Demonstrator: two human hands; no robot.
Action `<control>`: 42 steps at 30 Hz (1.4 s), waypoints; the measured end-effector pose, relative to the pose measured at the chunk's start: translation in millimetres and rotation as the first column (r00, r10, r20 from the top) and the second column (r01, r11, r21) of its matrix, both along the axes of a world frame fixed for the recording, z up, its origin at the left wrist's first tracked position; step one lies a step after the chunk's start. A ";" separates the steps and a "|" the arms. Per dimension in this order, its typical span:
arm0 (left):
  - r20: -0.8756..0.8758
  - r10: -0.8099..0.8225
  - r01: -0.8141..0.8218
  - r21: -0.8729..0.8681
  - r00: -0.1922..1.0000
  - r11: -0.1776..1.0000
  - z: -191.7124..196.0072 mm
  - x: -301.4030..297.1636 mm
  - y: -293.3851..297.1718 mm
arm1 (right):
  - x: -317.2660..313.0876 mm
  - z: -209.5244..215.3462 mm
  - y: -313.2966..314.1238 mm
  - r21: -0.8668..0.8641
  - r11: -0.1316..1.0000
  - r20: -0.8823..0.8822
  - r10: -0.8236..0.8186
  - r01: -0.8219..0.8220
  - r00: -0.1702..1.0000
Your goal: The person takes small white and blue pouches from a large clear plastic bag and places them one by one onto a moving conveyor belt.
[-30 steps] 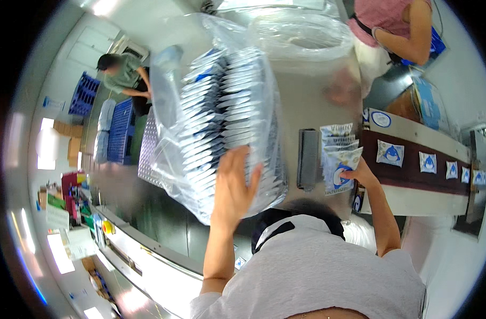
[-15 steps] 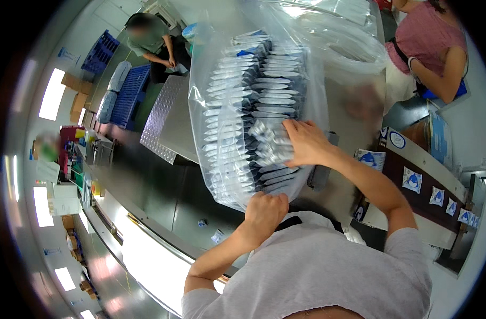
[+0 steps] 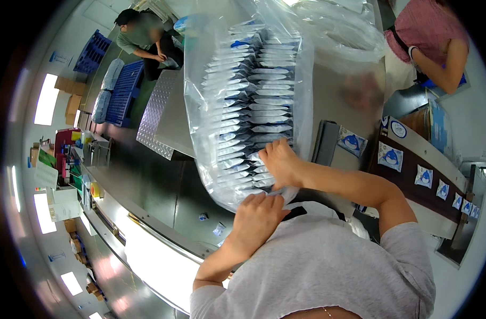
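Note:
A large clear plastic bag [image 3: 302, 101] lies open in front of me. Inside it, small silver-and-blue packets [image 3: 272, 100] stand on edge in two long rows. At the near end of the right row, my right hand [image 3: 283, 164] is curved round several packets, its fingers on the far side and its thumb nearer me; the palm side is hidden. My left hand [image 3: 258, 219] is closed over the bag's near edge, close to my waist, and its fingertips are partly hidden.
On the right, a dark conveyor belt [image 3: 408, 178] carries spaced packets, with one packet [image 3: 352, 142] at its end beside a dark bar [image 3: 325, 142]. More clear bags [image 3: 338, 40] lie behind. A person in pink [image 3: 429, 37] stands right; another [image 3: 147, 40] sits far left near blue pallets [image 3: 125, 98].
The blurred packets under my right hand now stand in the row. That hand has moved nearer me and left, while my left hand stays at the bag's edge.

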State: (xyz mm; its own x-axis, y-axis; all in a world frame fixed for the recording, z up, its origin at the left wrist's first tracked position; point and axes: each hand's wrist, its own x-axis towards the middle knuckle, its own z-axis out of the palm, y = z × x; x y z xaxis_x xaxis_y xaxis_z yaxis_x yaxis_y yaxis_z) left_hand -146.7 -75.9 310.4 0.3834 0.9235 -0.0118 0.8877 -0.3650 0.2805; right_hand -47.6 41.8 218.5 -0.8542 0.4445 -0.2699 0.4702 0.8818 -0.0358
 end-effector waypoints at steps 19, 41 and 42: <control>0.532 -0.425 0.510 -0.016 0.732 0.860 -141.6 159.9 62.5 | 219.9 -84.8 -40.6 -0.378 0.519 -0.631 -0.750 0.766 0.197; -0.007 -0.441 0.404 -0.390 0.897 0.827 -313.2 126.3 64.0 | 593.5 -156.3 -22.5 0.047 0.335 -0.304 -0.893 0.941 0.333; -0.008 -0.446 0.409 -0.381 0.895 0.829 -316.2 120.1 63.2 | 617.4 -154.1 -23.1 0.158 0.286 -0.058 -0.953 0.945 0.298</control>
